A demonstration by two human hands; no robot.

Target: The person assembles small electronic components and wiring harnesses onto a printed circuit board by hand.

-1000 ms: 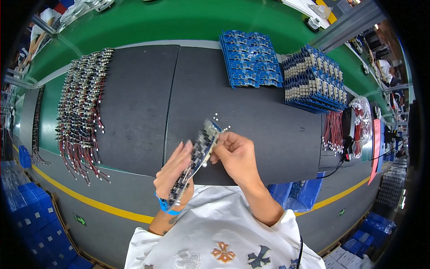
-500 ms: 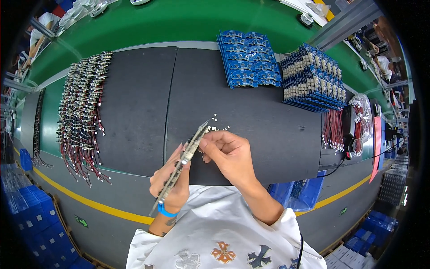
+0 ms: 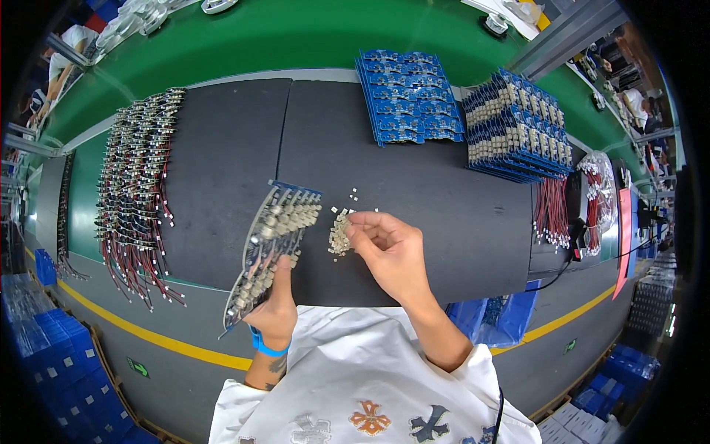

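My left hand [image 3: 275,314] grips a circuit board panel [image 3: 265,240] by its lower part, holding it tilted above the black mat. Rows of pale, blocky components cover the face of the panel that shows. A small heap of tiny white pieces [image 3: 339,240] lies on the mat, to the right of the panel. At the heap's right edge is my right hand [image 3: 393,251], its thumb and forefinger pinched together. Whatever may be between those fingertips is too small to make out. A few white pieces lie loose beyond the heap.
Flat blue circuit panels [image 3: 410,100] lie at the mat's far edge. Right of them stands a tall stack of blue panels with pale connectors [image 3: 518,129], near bundled red wires [image 3: 549,214]. Wired boards [image 3: 140,170] fill the left side. The black mat [image 3: 222,170] has a seam.
The panel has swung left and turned, from edge-on to showing its component face. My right hand has moved slightly right, away from the panel, to the white heap, which is now uncovered.
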